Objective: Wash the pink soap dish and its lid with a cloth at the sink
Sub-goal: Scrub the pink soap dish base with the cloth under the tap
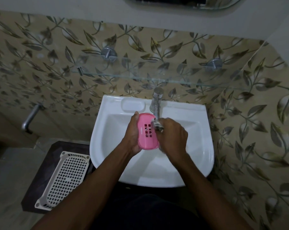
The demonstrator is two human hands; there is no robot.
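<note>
A pink soap dish [147, 131] with a grid of drain holes is held over the white sink [107, 135], just below the tap. My left hand [132, 135] grips it from the left side, fingers curled around its edge. My right hand [172, 135] is closed on a bunched, pale patterned cloth [157, 125], which presses against the dish's right edge. I cannot tell whether the pink piece is the dish or its lid; no second pink piece shows.
A chrome tap [156, 102] stands at the sink's back rim beside a moulded soap recess [133, 104]. A glass shelf [140, 75] juts out above. A white perforated basket [64, 178] lies on a dark stand at lower left; a wall spout [30, 118] sticks out left.
</note>
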